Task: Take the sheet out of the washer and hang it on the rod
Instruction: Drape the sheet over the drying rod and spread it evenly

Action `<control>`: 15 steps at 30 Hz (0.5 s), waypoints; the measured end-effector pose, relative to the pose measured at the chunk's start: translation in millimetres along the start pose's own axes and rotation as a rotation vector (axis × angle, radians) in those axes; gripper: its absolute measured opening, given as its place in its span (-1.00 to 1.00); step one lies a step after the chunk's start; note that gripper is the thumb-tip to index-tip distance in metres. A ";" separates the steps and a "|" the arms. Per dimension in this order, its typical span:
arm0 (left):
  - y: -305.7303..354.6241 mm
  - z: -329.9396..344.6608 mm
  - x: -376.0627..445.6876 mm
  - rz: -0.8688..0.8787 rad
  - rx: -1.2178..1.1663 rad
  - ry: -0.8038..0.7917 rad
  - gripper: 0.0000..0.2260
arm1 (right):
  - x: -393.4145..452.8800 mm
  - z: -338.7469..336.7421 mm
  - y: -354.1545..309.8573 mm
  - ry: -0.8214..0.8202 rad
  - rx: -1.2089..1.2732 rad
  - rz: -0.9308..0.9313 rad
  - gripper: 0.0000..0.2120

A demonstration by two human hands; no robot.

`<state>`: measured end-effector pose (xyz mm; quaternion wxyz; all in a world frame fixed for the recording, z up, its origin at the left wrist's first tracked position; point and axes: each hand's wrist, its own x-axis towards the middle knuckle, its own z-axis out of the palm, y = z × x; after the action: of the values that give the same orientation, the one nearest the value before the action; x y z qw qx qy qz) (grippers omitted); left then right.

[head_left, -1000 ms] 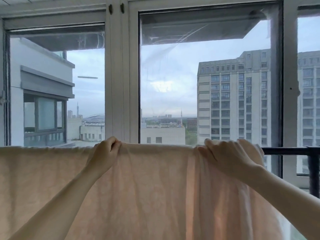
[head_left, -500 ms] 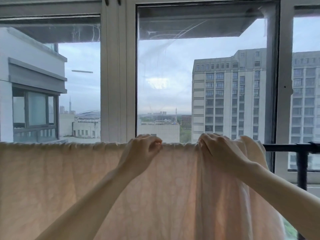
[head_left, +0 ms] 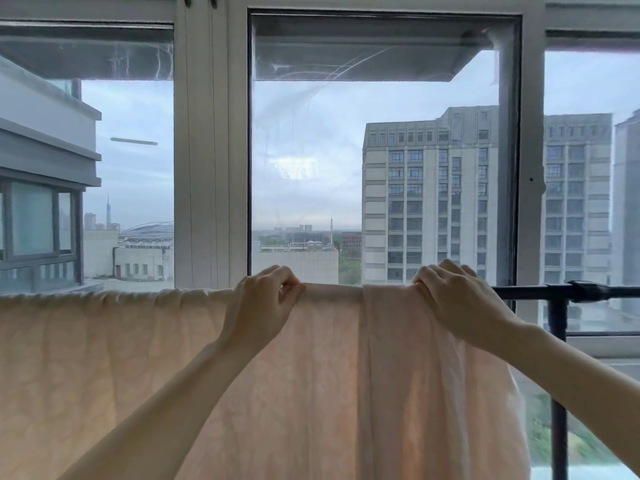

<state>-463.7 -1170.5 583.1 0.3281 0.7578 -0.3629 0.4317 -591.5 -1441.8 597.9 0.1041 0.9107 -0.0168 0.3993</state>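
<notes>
Head view: sheet (head_left: 145,368) draped over rod (head_left: 533,292), my left hand (head_left: 265,303) and right hand (head_left: 457,299) both pinching its top fold; spreading step, next I judge sliding bunched cloth toward rod's bare right end.

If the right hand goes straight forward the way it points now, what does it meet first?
Probably the window glass behind the rod. The right hand already grips the sheet on the rod, pointing up and away; depth to the glass is unclear.
</notes>
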 end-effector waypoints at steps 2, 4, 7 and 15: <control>-5.2 -2.9 -1.0 -0.017 0.018 0.011 -0.86 | 3.3 -4.1 -0.2 0.019 -0.027 -0.002 -0.82; -16.2 -9.9 -2.7 -0.076 0.039 0.033 -0.85 | 3.8 -6.1 2.6 0.004 -0.049 0.020 -0.84; -40.1 -27.9 -5.8 -0.209 0.107 0.075 -0.84 | 0.5 -4.4 10.1 0.005 -0.104 0.067 -0.84; -31.9 -36.6 -7.1 -0.222 0.078 0.051 -0.85 | 2.2 -10.8 -10.1 0.005 0.009 0.148 -0.91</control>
<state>-454.9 -1122.4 586.0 0.3532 0.7943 -0.2510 0.4258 -596.8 -1429.6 604.8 0.0703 0.9066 -0.0819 0.4081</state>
